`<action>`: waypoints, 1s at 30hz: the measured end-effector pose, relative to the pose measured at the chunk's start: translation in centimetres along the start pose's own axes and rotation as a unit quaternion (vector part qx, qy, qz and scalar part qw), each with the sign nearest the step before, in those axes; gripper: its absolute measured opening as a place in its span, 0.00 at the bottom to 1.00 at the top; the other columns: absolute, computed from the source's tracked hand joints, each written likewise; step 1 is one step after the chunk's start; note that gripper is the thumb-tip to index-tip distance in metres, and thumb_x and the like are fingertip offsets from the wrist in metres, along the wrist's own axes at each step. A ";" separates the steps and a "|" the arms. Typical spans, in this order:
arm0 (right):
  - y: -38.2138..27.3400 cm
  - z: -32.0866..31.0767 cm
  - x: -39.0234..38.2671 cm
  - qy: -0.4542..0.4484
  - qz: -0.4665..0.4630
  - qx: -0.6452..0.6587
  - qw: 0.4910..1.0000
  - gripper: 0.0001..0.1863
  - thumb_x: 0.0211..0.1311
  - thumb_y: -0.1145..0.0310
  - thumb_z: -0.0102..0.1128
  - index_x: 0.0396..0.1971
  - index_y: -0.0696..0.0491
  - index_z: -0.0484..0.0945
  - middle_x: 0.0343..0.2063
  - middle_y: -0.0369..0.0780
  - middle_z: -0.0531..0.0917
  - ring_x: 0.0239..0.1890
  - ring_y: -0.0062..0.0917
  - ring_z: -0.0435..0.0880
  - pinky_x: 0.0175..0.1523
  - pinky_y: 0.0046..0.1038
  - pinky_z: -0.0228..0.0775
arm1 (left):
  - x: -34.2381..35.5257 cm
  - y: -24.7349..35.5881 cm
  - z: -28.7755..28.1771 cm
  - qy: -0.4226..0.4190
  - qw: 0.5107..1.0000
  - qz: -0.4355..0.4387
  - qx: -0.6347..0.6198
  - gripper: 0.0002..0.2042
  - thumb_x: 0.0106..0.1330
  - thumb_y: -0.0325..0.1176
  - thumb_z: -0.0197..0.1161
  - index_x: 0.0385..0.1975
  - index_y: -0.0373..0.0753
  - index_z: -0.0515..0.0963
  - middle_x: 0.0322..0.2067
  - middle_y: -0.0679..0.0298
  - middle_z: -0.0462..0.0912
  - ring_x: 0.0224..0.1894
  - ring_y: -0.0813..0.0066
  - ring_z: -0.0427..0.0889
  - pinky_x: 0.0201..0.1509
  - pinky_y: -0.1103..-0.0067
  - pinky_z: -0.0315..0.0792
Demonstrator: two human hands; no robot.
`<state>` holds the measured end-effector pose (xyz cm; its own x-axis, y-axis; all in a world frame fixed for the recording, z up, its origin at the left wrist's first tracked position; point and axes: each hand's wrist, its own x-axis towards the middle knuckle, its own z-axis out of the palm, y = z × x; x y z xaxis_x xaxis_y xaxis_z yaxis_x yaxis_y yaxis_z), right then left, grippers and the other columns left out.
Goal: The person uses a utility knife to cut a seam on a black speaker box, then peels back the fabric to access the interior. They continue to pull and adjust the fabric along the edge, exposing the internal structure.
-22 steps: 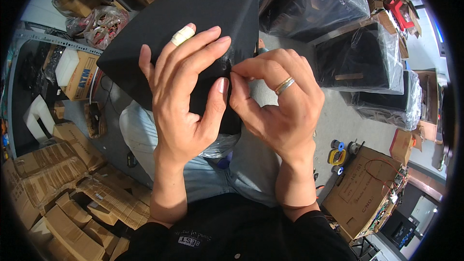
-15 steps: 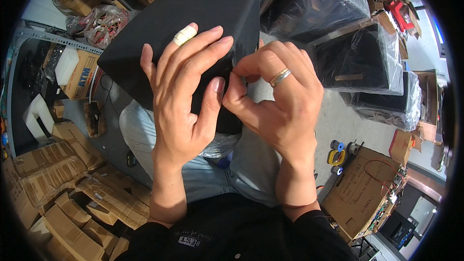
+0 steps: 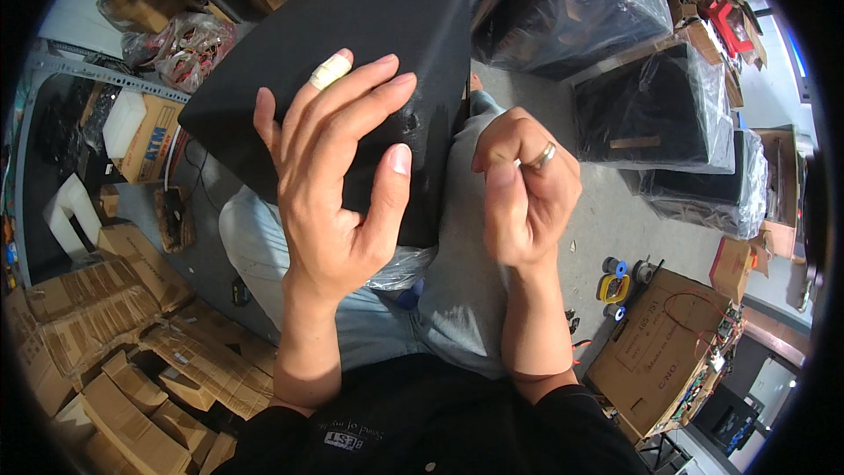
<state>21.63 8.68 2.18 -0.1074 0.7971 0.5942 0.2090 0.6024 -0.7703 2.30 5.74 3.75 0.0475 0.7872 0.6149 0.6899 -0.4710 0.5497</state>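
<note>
A large black box-shaped cabinet (image 3: pixel 352 18) with a matte surface rests between my legs. My left hand (image 3: pixel 338 167) lies on top of it with the fingers spread, a pale tape wrap (image 3: pixel 331 71) around one finger. On the cabinet's near right edge, beside my left fingertips, is a small rough, scuffed spot (image 3: pixel 409 123). My right hand (image 3: pixel 527 189), wearing a ring, is raised to the right of the cabinet, apart from it. Its thumb and index finger are pinched together; whatever they hold, if anything, is too small to name.
Several plastic-wrapped black cabinets (image 3: pixel 655 114) stand at the right and far right. Flattened cardboard (image 3: pixel 97 299) is piled at the left. Near my right knee are solder spools (image 3: pixel 614 266), a yellow container (image 3: pixel 613 288) and a cardboard box (image 3: pixel 655 343) with wires.
My right hand has drawn back from the cabinet's edge to the right and slightly down, fingers still pinched. The left hand has stayed almost where it was.
</note>
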 end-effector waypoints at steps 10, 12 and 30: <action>2.2 1.3 -0.5 0.080 0.148 0.070 0.983 0.09 0.71 0.72 0.72 0.31 0.56 0.81 0.23 0.30 0.81 0.25 0.13 0.75 0.34 0.19 0.66 | -0.4 1.0 2.4 0.083 0.996 -0.031 -0.026 0.17 0.64 0.32 0.65 0.53 0.40 0.84 0.58 0.61 0.86 0.71 0.54 0.74 0.84 0.48 0.33; 2.2 1.2 -0.5 0.073 0.157 0.073 0.982 0.09 0.71 0.71 0.72 0.31 0.56 0.82 0.23 0.30 0.81 0.26 0.12 0.76 0.34 0.19 0.66 | -0.4 0.9 3.1 0.099 0.994 -0.024 -0.025 0.17 0.64 0.33 0.64 0.53 0.40 0.83 0.57 0.60 0.86 0.72 0.53 0.73 0.84 0.48 0.31; 2.2 0.9 -0.5 0.052 0.175 0.071 0.981 0.10 0.71 0.69 0.73 0.30 0.55 0.82 0.22 0.30 0.83 0.25 0.12 0.79 0.33 0.18 0.68 | -0.6 0.6 3.8 0.112 0.993 -0.011 -0.031 0.15 0.68 0.36 0.61 0.52 0.40 0.81 0.57 0.60 0.84 0.71 0.56 0.72 0.84 0.51 0.29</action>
<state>21.26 9.66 -0.05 0.0488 0.9517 0.3030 0.0771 0.2989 -0.9512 5.42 6.53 1.59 -0.1347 0.6925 0.7087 0.6426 -0.4834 0.5945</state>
